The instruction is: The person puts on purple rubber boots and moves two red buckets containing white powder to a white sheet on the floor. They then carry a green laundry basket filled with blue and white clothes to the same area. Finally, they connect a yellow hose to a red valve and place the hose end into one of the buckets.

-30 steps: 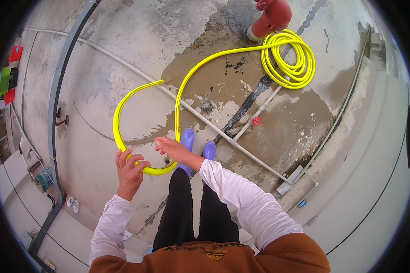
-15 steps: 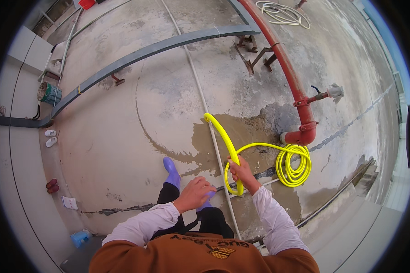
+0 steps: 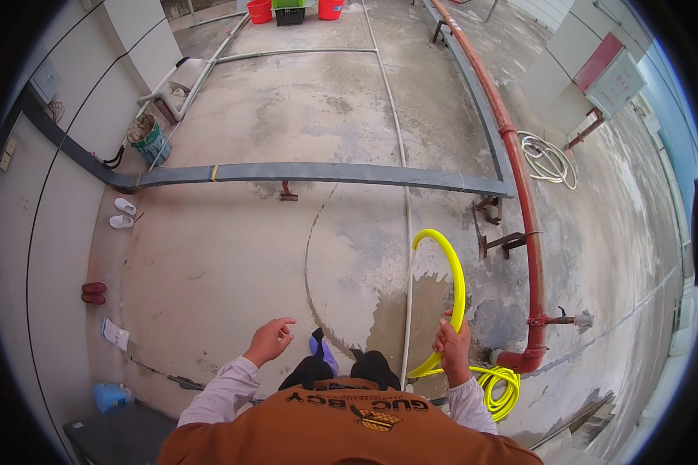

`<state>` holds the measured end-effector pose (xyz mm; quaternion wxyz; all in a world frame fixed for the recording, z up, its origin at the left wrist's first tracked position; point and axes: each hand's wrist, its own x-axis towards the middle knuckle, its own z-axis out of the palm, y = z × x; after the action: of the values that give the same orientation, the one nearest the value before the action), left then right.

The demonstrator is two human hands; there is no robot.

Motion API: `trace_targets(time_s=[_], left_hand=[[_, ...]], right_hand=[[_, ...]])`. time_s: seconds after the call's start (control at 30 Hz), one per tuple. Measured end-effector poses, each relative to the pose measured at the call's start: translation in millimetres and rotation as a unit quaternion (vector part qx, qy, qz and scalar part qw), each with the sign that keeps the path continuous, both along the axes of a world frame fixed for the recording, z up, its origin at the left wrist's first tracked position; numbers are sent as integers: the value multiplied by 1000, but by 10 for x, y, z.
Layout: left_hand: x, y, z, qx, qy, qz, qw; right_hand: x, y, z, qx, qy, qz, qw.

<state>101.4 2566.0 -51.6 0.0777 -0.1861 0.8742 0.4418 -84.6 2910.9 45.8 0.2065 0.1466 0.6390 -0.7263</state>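
A bright yellow hose (image 3: 458, 287) is in my right hand (image 3: 453, 342), whose fingers wrap round it. From my grip the hose arches up and forward, and its free end bends over beside the thin pale pipe on the ground. Behind my hand it loops down to a yellow coil (image 3: 502, 391) lying next to the red pipe's elbow. My left hand (image 3: 272, 341) is held out over the concrete to the left, empty, with its fingers loosely bent and apart. One purple boot (image 3: 325, 356) shows below me; the other is mostly hidden by my clothes.
A grey metal channel (image 3: 326, 174) crosses the ground ahead. The thick red pipe (image 3: 523, 201) with a valve (image 3: 564, 318) runs along the right. A wet patch (image 3: 399, 314) lies before me. White shoes (image 3: 122, 214), a green bucket (image 3: 149, 139) and a pale hose coil (image 3: 549, 159) are farther off.
My view has tilted up toward the far end. My left hand has swung out to the left. The yellow hose now arches more in my right hand, and my feet have shifted.
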Motion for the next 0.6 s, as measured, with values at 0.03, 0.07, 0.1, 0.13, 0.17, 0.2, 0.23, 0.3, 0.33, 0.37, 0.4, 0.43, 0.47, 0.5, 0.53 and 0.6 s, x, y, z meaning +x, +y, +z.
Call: trace_targets(time_s=[0.03, 0.07, 0.1, 0.13, 0.17, 0.2, 0.23, 0.3, 0.33, 0.37, 0.4, 0.43, 0.47, 0.5, 0.53, 0.6], left_hand=[[-134, -166, 47, 8, 12, 15, 1000], [-284, -336, 73, 14, 25, 28, 999], [-431, -507, 90, 21, 39, 40, 998], [-556, -675, 89, 22, 48, 59, 997], [-665, -842, 52, 26, 43, 83, 995], [-726, -1007, -11, 31, 33, 107, 993], [-786, -1183, -78, 36, 24, 131, 990], [-811, -1506, -294, 34, -23, 192, 981], [-782, -1681, -428, 19, -36, 221, 974], [-661, -1818, -603, 11, -60, 247, 967], [-525, -1953, -838, -7, -69, 272, 960], [-346, -2042, -1097, -23, -80, 295, 952], [-168, -2118, -1302, 18, -128, 341, 931], [-25, -2168, -1511, 61, -174, 384, 905], [196, -2173, -1762, 104, -197, 426, 877], [121, -2322, -1776, 204, -227, 491, 816]], right_hand=[[-168, -195, 87, 1, 7, 1, 1000], [-329, -391, 169, 2, 18, 10, 1000], [-491, -582, 275, 3, 30, 17, 999], [-661, -771, 376, 3, 42, 25, 999], [-854, -957, 464, 2, 56, 38, 998], [-1026, -1119, 533, 2, 64, 50, 997], [-1213, -1300, 608, 1, 73, 63, 995], [-1647, -1688, 761, 1, 88, 85, 992], [-1866, -1859, 836, -3, 106, 90, 990], [-2053, -2037, 910, 2, 114, 92, 989], [-2289, -2230, 999, -15, 132, 86, 987], [-2498, -2420, 1047, -21, 161, 84, 983], [-2671, -2635, 1120, -26, 171, 83, 981], [-2842, -2843, 1211, -28, 183, 82, 979], [-2995, -3042, 1279, -41, 186, 102, 976], [-3250, -3453, 1383, -62, 194, 102, 974]])
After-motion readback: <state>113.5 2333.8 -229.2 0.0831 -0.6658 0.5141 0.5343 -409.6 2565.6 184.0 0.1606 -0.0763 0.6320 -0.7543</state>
